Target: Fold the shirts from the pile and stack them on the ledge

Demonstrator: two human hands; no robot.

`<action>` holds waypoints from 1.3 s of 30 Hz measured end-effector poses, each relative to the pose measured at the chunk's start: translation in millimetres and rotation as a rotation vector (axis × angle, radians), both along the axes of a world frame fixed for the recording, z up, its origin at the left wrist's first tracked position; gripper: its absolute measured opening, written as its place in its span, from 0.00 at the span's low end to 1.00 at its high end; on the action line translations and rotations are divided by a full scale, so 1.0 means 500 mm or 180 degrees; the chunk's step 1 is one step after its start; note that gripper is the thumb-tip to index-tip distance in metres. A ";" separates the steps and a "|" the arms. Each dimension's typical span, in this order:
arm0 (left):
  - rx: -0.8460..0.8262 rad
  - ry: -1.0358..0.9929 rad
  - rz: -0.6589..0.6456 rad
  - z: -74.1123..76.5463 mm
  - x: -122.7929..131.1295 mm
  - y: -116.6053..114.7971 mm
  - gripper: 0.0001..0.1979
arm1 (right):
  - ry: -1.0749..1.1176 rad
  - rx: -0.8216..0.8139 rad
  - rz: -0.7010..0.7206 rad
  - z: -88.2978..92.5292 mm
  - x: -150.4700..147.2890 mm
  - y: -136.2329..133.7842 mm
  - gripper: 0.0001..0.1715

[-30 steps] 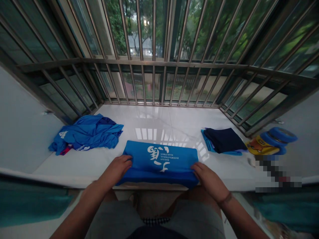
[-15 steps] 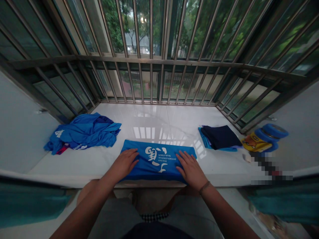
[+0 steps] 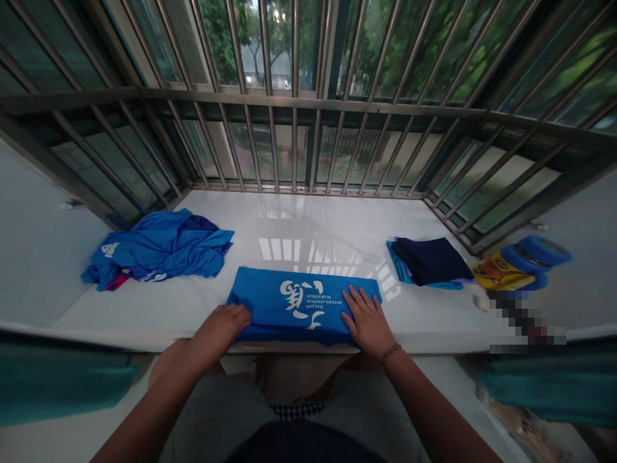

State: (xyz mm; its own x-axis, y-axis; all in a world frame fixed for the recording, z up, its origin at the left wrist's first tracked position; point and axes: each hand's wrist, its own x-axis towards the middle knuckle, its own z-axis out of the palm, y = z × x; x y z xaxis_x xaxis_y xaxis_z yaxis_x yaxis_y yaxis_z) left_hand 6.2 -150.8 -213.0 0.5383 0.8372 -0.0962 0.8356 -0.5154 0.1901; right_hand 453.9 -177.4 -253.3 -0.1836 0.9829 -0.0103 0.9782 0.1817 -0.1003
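In the head view, a folded blue garment (image 3: 265, 299) is being kept at lower centre, lying flat along the near edge of the white ledge (image 3: 434, 315). Its right part is being covered by the right hand (image 3: 370, 325), whose fingers are being held spread, apparently so that the cloth is being kept smooth and steady. The near left corner is being touched by the left hand (image 3: 222, 329), whose fingers are being kept bent and close together; whether an edge is being pinched cannot be told. A crumpled blue pile (image 3: 161, 247) is being left at middle left and a folded stack (image 3: 431, 260) at middle right, beside a blue-and-yellow container (image 3: 504, 273), probably so that the middle is being kept free for handling.

Compared with half a second ago, the left hand is being held lower, nearer the garment's corner rather than over its top, while the right hand is being kept in about the same place.
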 end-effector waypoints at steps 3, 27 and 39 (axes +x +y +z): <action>0.0008 -0.0223 0.0015 0.025 0.003 0.023 0.13 | 0.0008 0.0011 0.0003 -0.001 -0.002 -0.001 0.36; -0.1188 0.0211 0.0211 0.017 0.030 0.412 0.15 | -0.0344 -0.0956 -0.0119 0.131 0.139 0.267 0.15; -0.0121 -0.0425 0.0538 0.112 0.069 0.528 0.16 | -0.0239 -0.0118 -0.0437 0.245 0.149 0.401 0.15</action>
State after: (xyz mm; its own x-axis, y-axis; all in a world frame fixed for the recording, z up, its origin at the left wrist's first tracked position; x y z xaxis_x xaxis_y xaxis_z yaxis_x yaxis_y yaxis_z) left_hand 40.6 113.4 -157.0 0.4007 0.9138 -0.0668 0.8756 -0.3605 0.3216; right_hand 528.5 22.9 -130.9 -0.0450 0.9974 -0.0556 0.9986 0.0434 -0.0300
